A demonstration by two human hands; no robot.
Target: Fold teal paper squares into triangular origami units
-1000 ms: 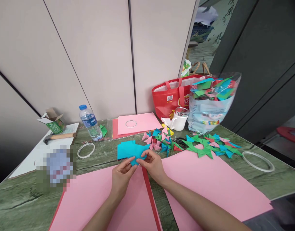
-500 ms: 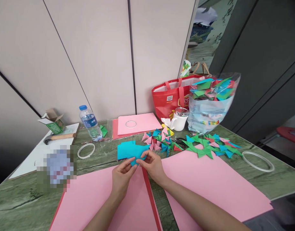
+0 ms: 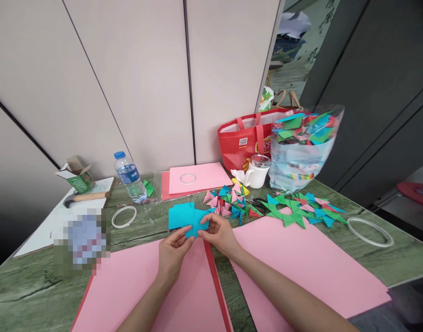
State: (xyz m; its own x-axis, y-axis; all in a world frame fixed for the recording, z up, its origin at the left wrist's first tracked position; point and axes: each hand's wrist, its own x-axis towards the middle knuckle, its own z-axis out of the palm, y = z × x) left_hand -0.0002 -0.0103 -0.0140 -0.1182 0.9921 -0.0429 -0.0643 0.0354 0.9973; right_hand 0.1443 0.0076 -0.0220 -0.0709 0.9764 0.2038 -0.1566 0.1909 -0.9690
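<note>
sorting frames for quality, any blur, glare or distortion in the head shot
Head view: mosaic patch hides something at left; head view: held blue paper blends into the blue stack behind; head view: panel seams slant, perhaps wide-angle distortion; head view: left hand and right hand show no obvious blur or glare.

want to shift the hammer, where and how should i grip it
Probably by the right end of its wooden handle, coming from the right: the hammer lies with its head at the left, and an opened green carton stands behind the handle.

Blue paper [image 3: 198, 222] looks matt, the plastic bottle [image 3: 130, 177] glossy.
</note>
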